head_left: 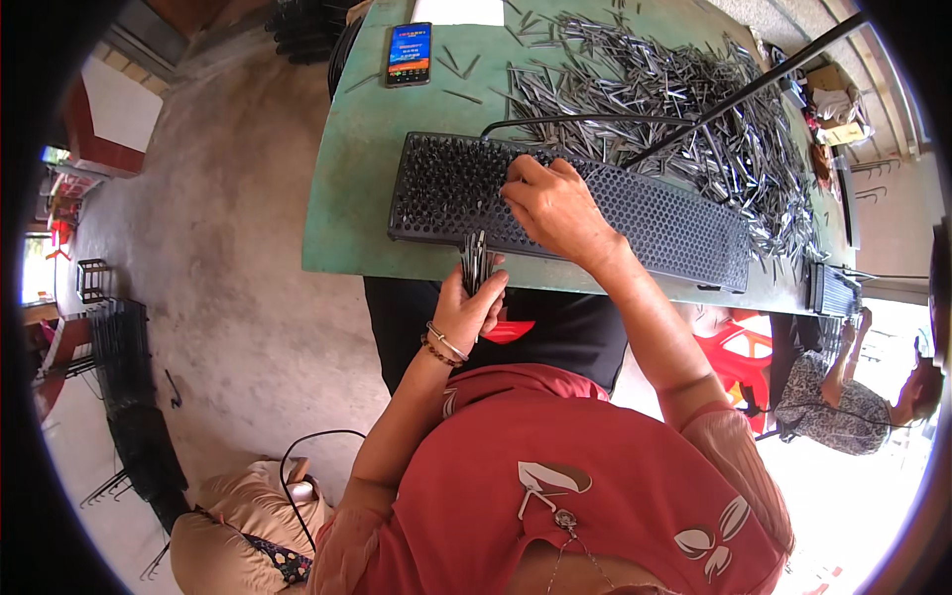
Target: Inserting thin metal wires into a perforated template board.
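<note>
In the head view, the left hand [476, 305] is closed around a bundle of thin metal pieces [476, 266]; their ends point up, just beside the near edge of the black tray [674, 226]. The right hand [561, 206] is above the middle of this tray, with fingers bent and pointing down. Its fingertips are hidden, so I cannot tell if they pinch a piece or not.

The tray lies on the green table [342, 198], along its near side. In its left part many pieces stand crowded; in its right part the round holes show. Behind it is a loose pile of similar pieces [694, 99], and a phone [409, 58] lies at the far left.

From here, I think the bundle could spill into the lap or on the floor if the left grip becomes loose, because it is held at the table's edge. The right fingers are near the standing pieces, so a careless sideways move could tilt some. A bump of the forearm could also shift the tray.
</note>
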The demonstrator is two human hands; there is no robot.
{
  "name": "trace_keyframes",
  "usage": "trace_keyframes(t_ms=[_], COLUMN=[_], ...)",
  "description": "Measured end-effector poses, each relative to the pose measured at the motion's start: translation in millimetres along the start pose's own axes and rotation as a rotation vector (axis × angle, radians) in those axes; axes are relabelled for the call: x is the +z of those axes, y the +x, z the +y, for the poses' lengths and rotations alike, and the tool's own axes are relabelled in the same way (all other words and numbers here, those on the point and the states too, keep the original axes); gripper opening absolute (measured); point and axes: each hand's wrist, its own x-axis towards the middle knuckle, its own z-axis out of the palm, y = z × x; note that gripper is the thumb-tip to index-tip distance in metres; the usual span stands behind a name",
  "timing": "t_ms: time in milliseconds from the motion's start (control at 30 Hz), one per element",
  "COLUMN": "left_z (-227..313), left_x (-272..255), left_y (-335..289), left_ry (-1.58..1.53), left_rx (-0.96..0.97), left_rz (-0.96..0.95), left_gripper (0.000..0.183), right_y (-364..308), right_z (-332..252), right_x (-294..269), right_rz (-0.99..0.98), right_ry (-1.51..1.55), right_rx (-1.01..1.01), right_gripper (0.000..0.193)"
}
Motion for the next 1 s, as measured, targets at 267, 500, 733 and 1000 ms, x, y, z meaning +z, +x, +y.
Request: trace_keyframes(t_ms=[267, 500, 733, 1000], left_z=[10.5, 13.6, 4.5, 3.9], left_x=[1.3, 0.0, -13.4, -18.1], left_y=[-5.0, -6.7, -2.7, -1.3], left_ry=[-0.079, -0.085, -0.163, -0.175], left_rx=[-0.008, 0.061, -0.001, 0.004], left_rz=[-0.045, -0.212, -0.070, -0.068], left_gripper=[0.023, 0.026, 0.029, 0.029], right_y=[-8.4, -22.4, -13.3, 5.6], right_z=[-12.5, -24.1, -32.0, -28.8], right_x=[-14.5, 14.1, 9.5, 24.7], right_rz=[-0.010, -0.098, 0.144, 0.321], right_ry=[0.627, 1.195, 1.022, 0.732], right_rx=[0.320, 0.574, 0.712, 0.460], right_gripper=[0.018, 0.019, 0.020, 0.014])
